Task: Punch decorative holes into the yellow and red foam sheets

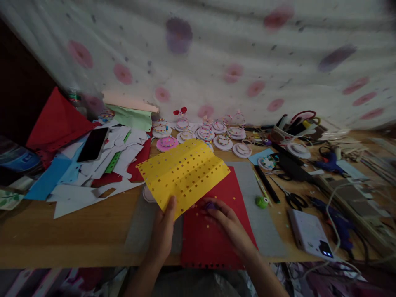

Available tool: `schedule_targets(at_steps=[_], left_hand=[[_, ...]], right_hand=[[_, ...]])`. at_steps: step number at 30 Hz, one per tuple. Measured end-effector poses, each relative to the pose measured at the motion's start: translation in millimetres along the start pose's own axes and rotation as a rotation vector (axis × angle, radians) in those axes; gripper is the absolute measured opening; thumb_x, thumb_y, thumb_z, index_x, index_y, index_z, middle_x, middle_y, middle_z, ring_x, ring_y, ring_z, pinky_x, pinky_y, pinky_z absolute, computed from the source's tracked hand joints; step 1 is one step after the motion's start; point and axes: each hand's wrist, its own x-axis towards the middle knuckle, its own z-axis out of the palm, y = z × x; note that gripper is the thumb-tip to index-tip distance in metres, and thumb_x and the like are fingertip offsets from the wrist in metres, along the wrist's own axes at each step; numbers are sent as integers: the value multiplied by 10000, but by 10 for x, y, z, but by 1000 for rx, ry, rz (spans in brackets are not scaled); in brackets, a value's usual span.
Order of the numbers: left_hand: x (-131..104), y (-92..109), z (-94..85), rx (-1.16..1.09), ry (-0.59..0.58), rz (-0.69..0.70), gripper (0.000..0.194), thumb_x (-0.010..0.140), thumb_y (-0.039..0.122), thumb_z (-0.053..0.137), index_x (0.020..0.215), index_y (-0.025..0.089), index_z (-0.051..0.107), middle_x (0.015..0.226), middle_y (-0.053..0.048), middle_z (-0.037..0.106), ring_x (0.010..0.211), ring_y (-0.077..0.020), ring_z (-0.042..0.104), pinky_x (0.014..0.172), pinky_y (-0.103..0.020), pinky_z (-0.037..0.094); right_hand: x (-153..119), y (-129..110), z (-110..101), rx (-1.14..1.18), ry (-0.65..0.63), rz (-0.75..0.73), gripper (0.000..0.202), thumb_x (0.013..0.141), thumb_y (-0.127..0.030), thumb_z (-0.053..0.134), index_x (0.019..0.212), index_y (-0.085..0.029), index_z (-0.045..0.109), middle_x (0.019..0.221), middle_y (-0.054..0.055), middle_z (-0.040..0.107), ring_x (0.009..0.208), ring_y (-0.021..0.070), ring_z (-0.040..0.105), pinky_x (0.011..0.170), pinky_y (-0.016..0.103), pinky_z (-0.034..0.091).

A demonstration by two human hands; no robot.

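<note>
A yellow sheet (185, 173) with many small flower-shaped holes is tilted above the desk, its lower edge in my left hand (163, 231), thumb on top. My right hand (224, 220) has its fingers closed round a small purple punch (210, 205), just right of the sheet's lower corner. Beneath that hand lies a red sheet (213, 243) with a few tiny yellow pieces on it and a row of holes along its near edge. The red sheet rests on a grey mat (269, 235).
White paper scraps (123, 152) and a phone (93, 144) lie at left. Small round paper ornaments (204, 133) line the back. At right are a green punch (262, 201), scissors (295, 201), a power bank (309, 233), and blue glue guns (337, 222) with cables.
</note>
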Motion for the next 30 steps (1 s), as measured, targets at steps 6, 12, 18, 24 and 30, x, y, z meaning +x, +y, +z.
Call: schedule_targets(at_steps=[6,12,18,24,30], left_hand=[[-63,103,-61,-50,50,-4,601,773,454,696,1299,208,538,1295,-115,623,1194,-321,568,955,-440,512],[-91,152,-33,-46,50,-33,573,750,458,713,1215,150,578,1191,-148,679,1105,-337,625,890,-448,546],[-91,166,-19,-54,-3,-29,552,767,456,696,1217,163,570,1211,-147,667,1091,-333,633,873,-440,549],[-85,159,-40,-47,50,-63,560,756,459,706,1221,178,574,1234,-139,656,1124,-330,614,912,-448,523],[-91,144,-52,-27,43,-60,542,768,462,695,1210,169,581,1166,-136,693,1067,-320,648,913,-447,525]], right_hand=[[156,-36,-2,-233,88,-109,282,768,-432,657,879,-184,734,873,51,720,704,160,609,653,254,459],[205,-61,-10,-472,98,-219,213,718,-377,666,797,-192,735,795,50,725,698,202,624,666,300,485],[211,-48,-8,-532,103,-254,187,697,-365,686,768,-197,726,728,44,714,672,208,626,642,301,478],[234,-12,-25,-611,118,-294,244,746,-415,668,676,-185,704,623,22,658,578,170,558,550,264,418],[258,-9,-71,-677,160,-339,267,758,-436,665,671,-189,713,602,19,663,555,172,546,533,269,394]])
